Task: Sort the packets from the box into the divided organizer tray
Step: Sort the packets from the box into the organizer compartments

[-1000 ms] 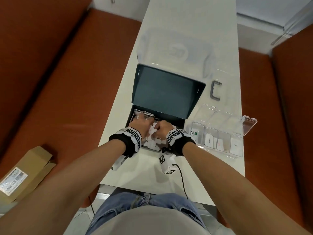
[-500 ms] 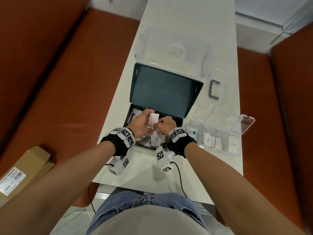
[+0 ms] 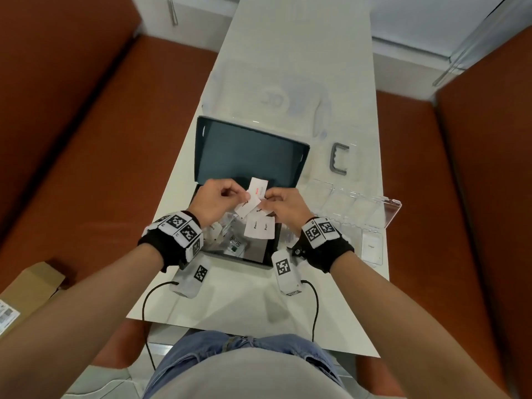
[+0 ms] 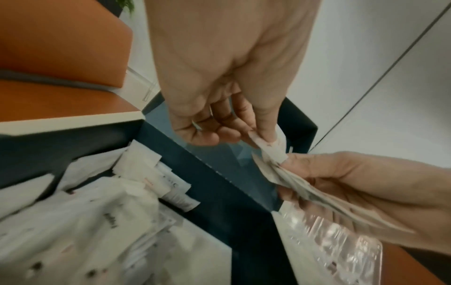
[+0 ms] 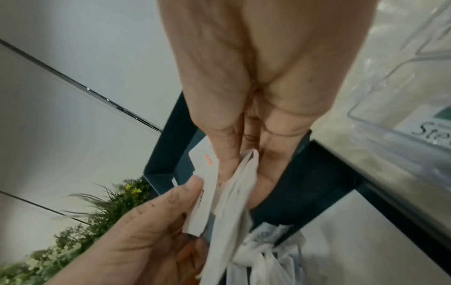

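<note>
A fanned bunch of white packets (image 3: 254,210) is held above the dark open box (image 3: 267,251), long axes splayed. The left hand (image 3: 214,200) pinches one packet; the right hand (image 3: 283,205) grips the rest. The clear organizer tray (image 3: 371,249) lies right of the box, near the bench (image 3: 302,67) edge.

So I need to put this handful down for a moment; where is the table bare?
Bare table lies between the box's near edge and your body, and far off beyond the clear lid. It is crowded right of the box, where the organizer tray sits.
</note>
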